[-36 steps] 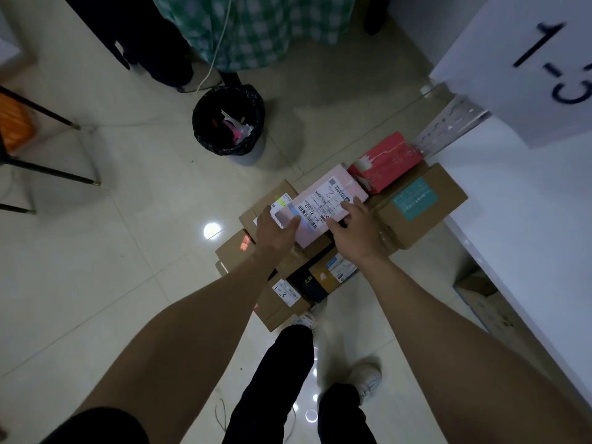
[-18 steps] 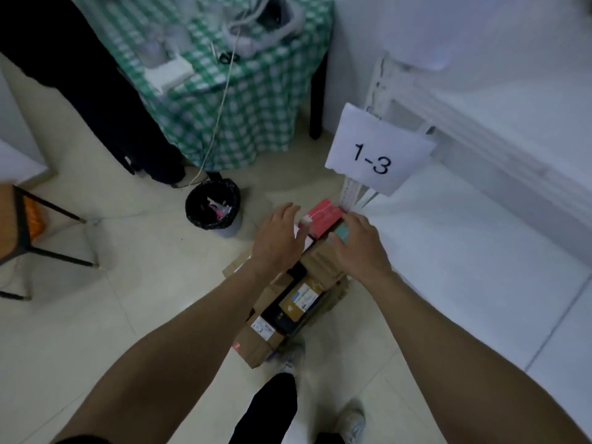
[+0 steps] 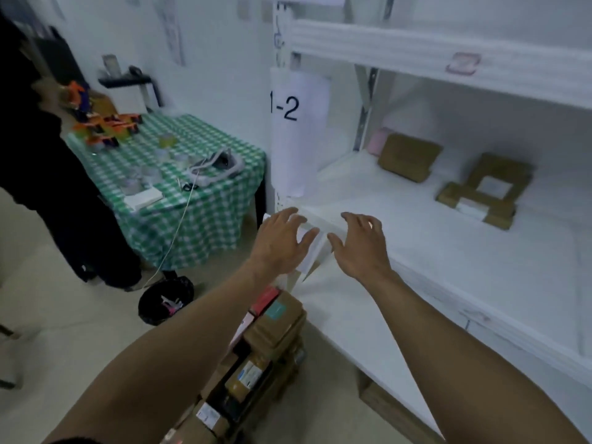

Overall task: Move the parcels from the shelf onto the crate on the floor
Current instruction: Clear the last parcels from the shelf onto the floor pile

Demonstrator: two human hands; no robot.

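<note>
left hand (image 3: pixel 282 243) and right hand (image 3: pixel 360 245) empty, fingers spread; reach centre-right for brown parcel (image 3: pixel 408 157), grip both ends.

You have several brown parcels (image 3: pixel 408 157) lying flat toward the back of the white shelf (image 3: pixel 416 251), and a stacked pile (image 3: pixel 272 331) on the floor beside its corner.

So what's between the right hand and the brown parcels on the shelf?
Only bare white shelf board. In the head view, nothing sits between the right hand and the cardboard parcels.
</note>
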